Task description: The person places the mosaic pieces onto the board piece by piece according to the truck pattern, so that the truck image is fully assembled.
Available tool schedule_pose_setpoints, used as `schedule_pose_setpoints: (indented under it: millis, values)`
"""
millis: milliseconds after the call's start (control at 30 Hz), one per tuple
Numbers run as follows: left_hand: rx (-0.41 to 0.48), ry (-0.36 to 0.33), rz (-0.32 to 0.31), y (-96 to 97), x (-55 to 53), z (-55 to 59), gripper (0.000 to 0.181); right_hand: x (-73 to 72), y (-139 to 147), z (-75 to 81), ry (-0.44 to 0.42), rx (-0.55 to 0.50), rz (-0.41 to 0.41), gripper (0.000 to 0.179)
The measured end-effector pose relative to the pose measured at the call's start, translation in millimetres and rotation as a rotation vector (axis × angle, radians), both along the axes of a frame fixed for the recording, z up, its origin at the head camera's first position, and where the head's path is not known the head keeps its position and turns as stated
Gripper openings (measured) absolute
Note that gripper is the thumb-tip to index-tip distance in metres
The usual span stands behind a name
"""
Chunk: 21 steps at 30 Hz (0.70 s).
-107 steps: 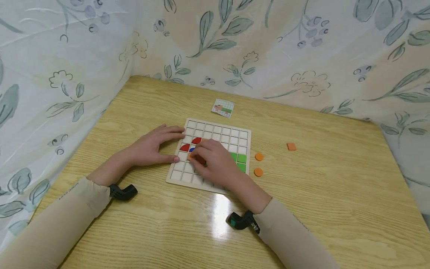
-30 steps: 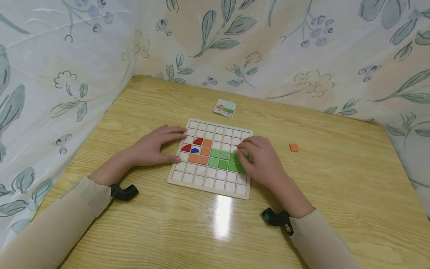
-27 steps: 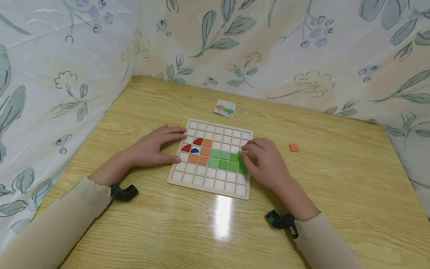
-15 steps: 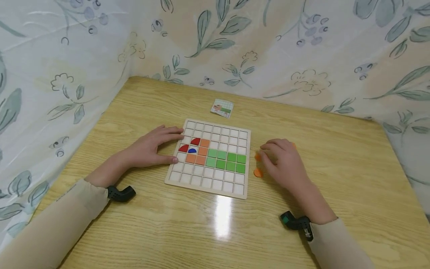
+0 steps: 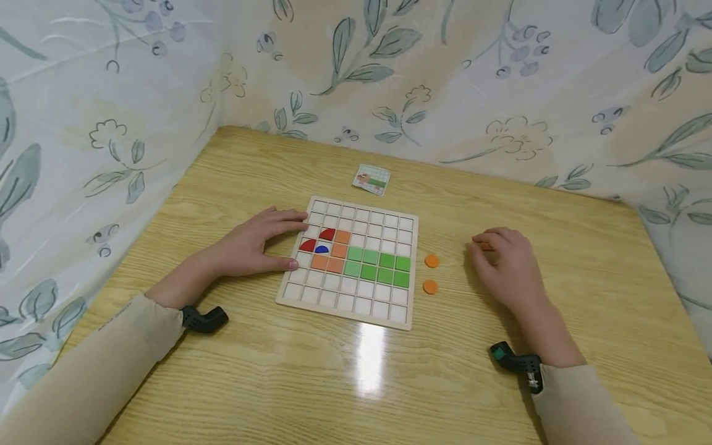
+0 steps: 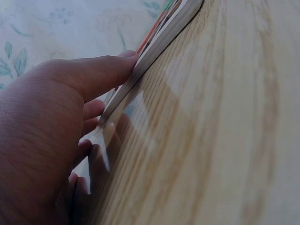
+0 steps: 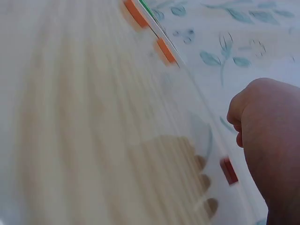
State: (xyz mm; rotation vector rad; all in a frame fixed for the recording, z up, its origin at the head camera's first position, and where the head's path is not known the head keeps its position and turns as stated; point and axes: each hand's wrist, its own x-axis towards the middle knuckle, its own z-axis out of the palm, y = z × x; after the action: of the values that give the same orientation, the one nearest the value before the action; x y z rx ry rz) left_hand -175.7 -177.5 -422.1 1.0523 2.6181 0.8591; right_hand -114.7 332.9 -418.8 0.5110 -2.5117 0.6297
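Observation:
A square wooden grid board (image 5: 364,306) lies on the table, its cells partly filled with green squares (image 5: 369,271), orange squares (image 5: 327,262), two red quarter-circles and a blue half-circle (image 5: 322,250). My left hand (image 5: 245,244) rests against the board's left edge, thumb and fingertips touching the rim; in the left wrist view the thumb (image 6: 101,75) lies along that edge. To the right, my right hand (image 5: 508,269) is over a loose orange square (image 5: 486,246), mostly hidden by the fingers. The right wrist view shows this square (image 7: 228,170) on the table, apart from the bent fingers.
Two orange discs, a farther disc (image 5: 431,261) and a nearer disc (image 5: 431,287), lie just right of the board. Behind the board is a small picture card (image 5: 371,179). Leaf-patterned cloth (image 5: 356,74) hangs along the table's back and left side.
My right hand has gone from the board's left part to its right edge, then past the two discs to the loose orange square at the right. My left hand has stayed at the board's edge.

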Motion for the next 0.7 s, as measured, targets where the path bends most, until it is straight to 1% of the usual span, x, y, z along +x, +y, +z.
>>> schedule_pose_setpoints:
  millis: [200, 400, 533, 700]
  values:
    - [-0.002, 0.009, -0.007, 0.0, -1.4, -2.5, 0.077, -1.8, 20, -2.9, -0.003, -0.014, -0.04, 0.01]
    - [0.002, -0.002, -0.004, 2.2, -1.1, 0.7, 0.077, 0.5, 35, -5.0, -0.083, -0.029, -0.083, 0.014]
    - [0.001, -0.002, -0.003, 2.5, -0.8, 0.9, 0.077, -0.1, 41, -6.9, -0.126, -0.025, -0.079, 0.017]
    - [-0.002, 0.004, -0.007, 0.4, -0.3, -0.3, 0.078, -2.9, 41, -9.0, -0.148, -0.006, -0.066, 0.018]
